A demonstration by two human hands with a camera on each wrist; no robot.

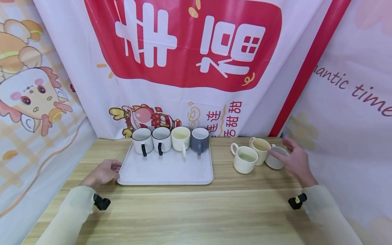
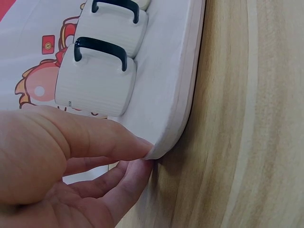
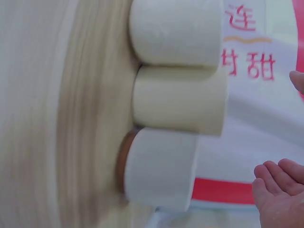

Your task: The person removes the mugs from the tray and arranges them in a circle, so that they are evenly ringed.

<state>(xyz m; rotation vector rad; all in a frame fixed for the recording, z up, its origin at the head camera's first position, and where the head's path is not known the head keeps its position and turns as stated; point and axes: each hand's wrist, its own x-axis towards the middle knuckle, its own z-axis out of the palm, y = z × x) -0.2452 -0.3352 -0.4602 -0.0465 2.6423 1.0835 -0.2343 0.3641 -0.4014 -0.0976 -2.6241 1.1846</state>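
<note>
On the white tray four mugs stand in a row along its back edge: two white with black handles, a cream one and a blue-grey one. My left hand pinches the tray's front left corner, thumb on top and fingers beneath, as the left wrist view shows. Three more mugs stand close together at the right: a cream-white one, a pale yellow one and a whitish one. Beside the whitish mug my right hand is spread, and in the right wrist view its fingers are off the mugs.
The wooden table carries the tray and mugs. A printed cloth hangs behind the table. More printed cloths stand at the left and right, the right one close to my right hand.
</note>
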